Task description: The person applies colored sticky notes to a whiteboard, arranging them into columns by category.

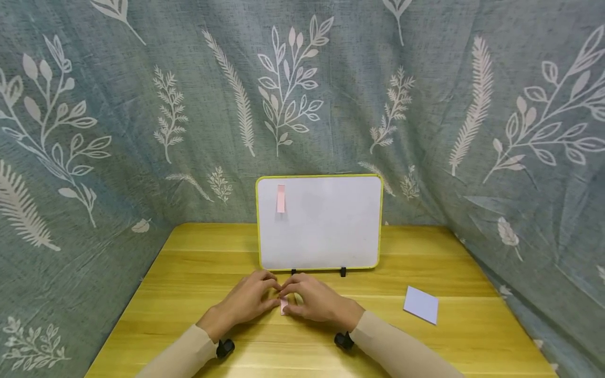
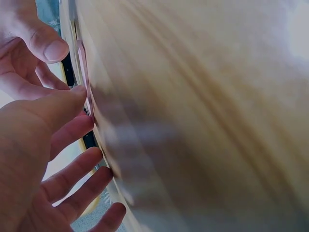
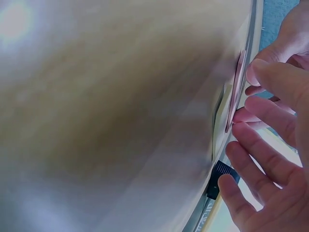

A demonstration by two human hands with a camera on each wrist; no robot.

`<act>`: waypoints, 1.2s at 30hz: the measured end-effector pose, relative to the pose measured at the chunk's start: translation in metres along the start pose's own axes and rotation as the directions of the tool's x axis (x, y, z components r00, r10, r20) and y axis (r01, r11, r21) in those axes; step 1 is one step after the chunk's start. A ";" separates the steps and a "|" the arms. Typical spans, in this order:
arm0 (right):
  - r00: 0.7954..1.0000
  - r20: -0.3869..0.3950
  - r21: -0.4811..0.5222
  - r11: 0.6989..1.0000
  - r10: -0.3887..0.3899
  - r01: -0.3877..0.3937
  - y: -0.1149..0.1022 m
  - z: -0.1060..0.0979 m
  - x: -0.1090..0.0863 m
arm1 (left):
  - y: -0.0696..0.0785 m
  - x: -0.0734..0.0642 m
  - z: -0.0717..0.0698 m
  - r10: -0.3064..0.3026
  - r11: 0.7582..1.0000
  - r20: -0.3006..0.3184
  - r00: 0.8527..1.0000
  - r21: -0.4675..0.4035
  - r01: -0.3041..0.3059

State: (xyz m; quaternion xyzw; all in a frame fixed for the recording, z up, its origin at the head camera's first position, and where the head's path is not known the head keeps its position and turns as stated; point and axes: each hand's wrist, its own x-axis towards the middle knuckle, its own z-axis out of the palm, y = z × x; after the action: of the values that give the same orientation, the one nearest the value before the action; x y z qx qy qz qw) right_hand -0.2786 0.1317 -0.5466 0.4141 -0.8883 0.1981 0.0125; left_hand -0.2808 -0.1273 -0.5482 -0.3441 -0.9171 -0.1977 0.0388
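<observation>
A narrow pink sticky note pad [image 1: 283, 305] lies on the table in front of the whiteboard. My left hand [image 1: 250, 298] holds it from the left, thumb at its side and index finger at its far end. From the other side my right hand [image 1: 317, 299] grips it between thumb and index finger, and the two index fingers meet over it. Fingers cover much of the pad in the head view; both wrist views show its thin pink edge [image 2: 84, 67]. Beneath the right hand, partly hidden, a pale yellow note pad [image 3: 220, 123] sits beside the pink one.
A yellow-framed whiteboard [image 1: 326, 226] stands on black feet [image 1: 343, 272] behind the hands. One pink sticky note [image 1: 281, 198] hangs at its upper left. A square pale-blue note pad [image 1: 421, 305] lies to the right. Patterned cloth [image 1: 302, 131] surrounds the wooden table [image 1: 189, 273].
</observation>
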 end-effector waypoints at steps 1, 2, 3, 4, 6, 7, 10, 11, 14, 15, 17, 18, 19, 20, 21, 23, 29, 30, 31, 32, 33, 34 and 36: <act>1.000 0.000 -0.004 1.000 0.000 0.000 0.000 0.000 0.000 | -0.001 0.000 -0.001 0.010 1.000 -0.005 1.000 -0.011 -0.011; 1.000 -0.001 -0.006 1.000 -0.002 0.002 0.001 0.000 0.001 | -0.002 0.000 -0.001 0.023 1.000 -0.011 1.000 -0.020 -0.023; 1.000 0.000 -0.009 1.000 -0.003 0.003 0.001 0.001 0.001 | -0.007 0.000 0.003 0.051 0.998 -0.028 0.998 -0.019 -0.051; 1.000 0.001 -0.011 1.000 -0.002 0.002 0.002 0.001 0.002 | -0.008 -0.001 0.003 0.065 0.997 -0.035 0.997 -0.028 -0.066; 1.000 0.005 -0.015 1.000 0.005 -0.005 0.002 0.002 0.002 | -0.010 -0.001 0.003 0.082 0.996 -0.042 0.996 -0.039 -0.084; 1.000 0.008 -0.014 1.000 0.008 -0.008 0.002 0.003 0.003 | -0.009 -0.001 0.002 0.076 0.996 -0.037 0.996 -0.038 -0.077; 0.999 0.021 -0.021 0.999 0.029 -0.029 0.001 0.003 0.003 | -0.002 -0.001 -0.003 0.024 0.999 0.000 1.000 -0.032 -0.024; 0.999 0.026 -0.025 0.999 0.036 -0.035 0.000 0.003 0.004 | -0.001 -0.001 -0.004 0.008 1.000 0.011 1.000 -0.022 -0.007; 0.998 0.034 -0.033 0.998 0.047 -0.046 0.000 0.003 0.004 | 0.001 0.000 -0.005 -0.023 1.000 0.036 0.999 0.005 0.022; 0.998 0.036 -0.035 0.998 0.048 -0.047 0.000 0.002 0.004 | 0.001 0.000 -0.005 -0.025 1.000 0.038 0.999 0.009 0.025; 0.998 0.037 -0.039 0.998 0.049 -0.047 0.000 0.002 0.004 | 0.001 0.000 -0.005 -0.026 1.000 0.044 0.999 0.012 0.026; 0.998 0.037 -0.040 0.998 0.048 -0.046 -0.001 0.002 0.004 | 0.001 0.000 -0.005 -0.026 1.000 0.046 0.999 0.012 0.026; 0.998 0.038 -0.041 0.998 0.048 -0.046 -0.001 0.002 0.004 | 0.002 0.000 -0.006 -0.026 1.000 0.047 0.999 0.011 0.026; 0.998 0.038 -0.042 0.998 0.048 -0.047 -0.001 0.001 0.004 | 0.002 0.000 -0.006 -0.027 1.000 0.048 0.998 0.010 0.026; 0.998 0.038 -0.044 0.998 0.049 -0.047 -0.002 0.001 0.004 | 0.002 0.000 -0.006 -0.028 1.000 0.049 0.998 0.007 0.027; 0.998 0.038 -0.048 0.998 0.049 -0.048 -0.002 0.001 0.004 | 0.002 0.000 -0.006 -0.028 1.000 0.050 0.998 0.006 0.028; 0.998 0.036 -0.041 0.998 0.053 -0.052 -0.003 0.002 0.004 | 0.001 0.000 -0.006 -0.028 1.000 0.057 0.998 -0.002 0.028; 0.998 0.034 -0.038 0.998 0.052 -0.051 -0.003 0.002 0.004 | 0.001 0.000 -0.006 -0.029 1.000 0.058 0.998 -0.005 0.029; 0.998 0.032 -0.038 0.998 0.050 -0.048 -0.003 0.002 0.004 | 0.001 0.000 -0.006 -0.029 1.000 0.059 0.998 -0.007 0.029; 0.998 0.029 -0.036 0.998 0.047 -0.045 -0.003 0.002 0.004 | 0.001 0.000 -0.006 -0.028 1.000 0.059 0.998 -0.007 0.029; 0.999 0.026 -0.037 0.998 0.043 -0.042 -0.002 0.002 0.004 | 0.001 0.000 -0.006 -0.029 1.000 0.059 0.998 -0.007 0.029; 0.999 0.023 -0.037 0.999 0.039 -0.038 -0.002 0.002 0.004 | 0.001 0.000 -0.006 -0.030 1.000 0.058 0.998 -0.009 0.030; 0.999 0.016 -0.034 0.999 0.032 -0.031 -0.001 0.002 0.004 | 0.002 0.000 -0.006 -0.030 0.999 0.055 0.998 -0.011 0.031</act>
State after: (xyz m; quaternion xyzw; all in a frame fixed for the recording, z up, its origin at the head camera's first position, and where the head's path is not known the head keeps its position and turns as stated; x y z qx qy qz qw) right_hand -0.2800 0.1269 -0.5474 0.4014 -0.8980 0.1801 0.0092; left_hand -0.2801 -0.1286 -0.5419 -0.3356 -0.9218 -0.1939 0.0085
